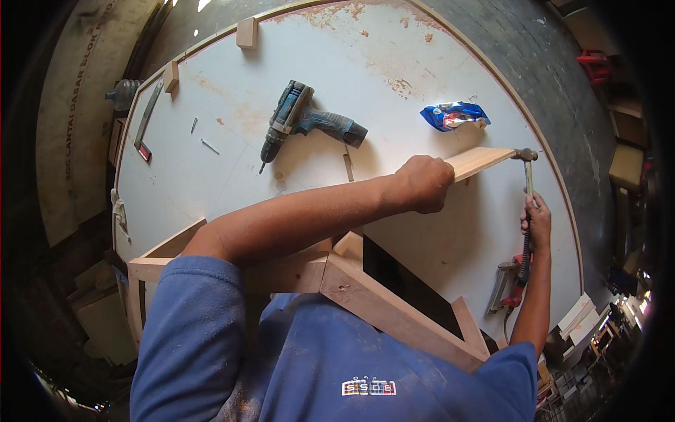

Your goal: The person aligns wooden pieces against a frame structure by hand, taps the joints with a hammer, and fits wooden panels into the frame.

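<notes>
I see my left hand (pixel 424 184) clenched over a pale wooden strip (pixel 481 161), gripping it near the middle of what shows; the strip is light, smooth-planed timber, thin and flat, its far end cut square; its long axis runs from my hand up and to the right across the white worktable (pixel 232 105), ending at the hammer head. My right hand (pixel 538 224) is wrapped around the handle of a hammer (pixel 527 172), held upright with the steel head at the top, touching or just at the strip's far end; from this angle I cannot tell whether they truly meet. Below my arms sits a raw timber frame (pixel 394 309), its mitred corner close to my chest; the strip seems to lie along its upper edge, though my forearm hides the join. Open room lies left of the strip: bare tabletop up to the blue cordless drill (pixel 302 123), which lies well apart with its bit pointing down-left. A crumpled blue-and-white packet (pixel 455 114) rests just above the strip; the table's curved rim passes near the hammer on the right; a red nail gun (pixel 512 285) lies beneath my right forearm near that edge.
</notes>
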Demonstrator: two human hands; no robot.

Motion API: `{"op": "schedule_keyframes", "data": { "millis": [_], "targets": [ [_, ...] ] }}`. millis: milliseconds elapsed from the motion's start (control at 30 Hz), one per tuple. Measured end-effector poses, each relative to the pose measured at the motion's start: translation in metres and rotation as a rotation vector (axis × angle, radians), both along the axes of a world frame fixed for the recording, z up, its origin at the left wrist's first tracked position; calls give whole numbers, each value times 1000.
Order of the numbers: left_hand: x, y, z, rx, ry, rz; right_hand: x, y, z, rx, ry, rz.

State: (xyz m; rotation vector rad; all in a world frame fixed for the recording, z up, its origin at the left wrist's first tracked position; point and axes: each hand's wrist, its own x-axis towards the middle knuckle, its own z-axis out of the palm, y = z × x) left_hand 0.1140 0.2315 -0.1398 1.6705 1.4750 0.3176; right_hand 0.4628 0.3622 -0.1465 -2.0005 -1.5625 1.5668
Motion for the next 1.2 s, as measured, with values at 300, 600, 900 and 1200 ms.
{"op": "schedule_keyframes", "data": {
  "millis": [300, 600, 900, 1200],
  "targets": [
    [-21, 50, 101, 279, 3, -12, 72, -30, -98, 77, 16, 122],
    [-72, -14, 263, 642, 42, 129, 4, -4, 22, 464, -394, 539],
    [-116, -247, 386, 682, -188, 182, -87, -96, 212, 717, -35, 586],
    [-120, -434, 282, 587, 231, 270, -67, -309, 283, 1013, 222, 246]
  ]
}}
